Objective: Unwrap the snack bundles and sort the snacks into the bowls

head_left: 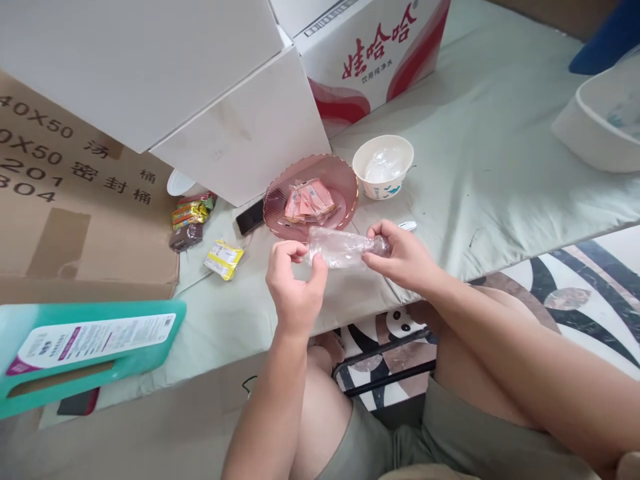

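A clear plastic bag (337, 248) stretches between my two hands, just above the table's near edge. My right hand (397, 253) pinches its bunched right end between thumb and fingers. At the other end, my left hand (299, 283) has its thumb and curled forefinger at the bag's edge, with a small gap showing between them. Just behind the bag stands a pink ribbed bowl (273, 200) with a gold rim, holding several small pink packets (311, 200). To its right is a white paper bowl (387, 190) with crumpled clear plastic inside.
A yellow packet (224, 259), several wrapped snacks (190, 217) and a dark phone (250, 218) lie left of the bowl. White boxes (250, 127), a red-and-white carton (375, 67) and a brown carton (115, 240) stand behind. A green jug (150, 347) is at left, a white container (585, 133) at right.
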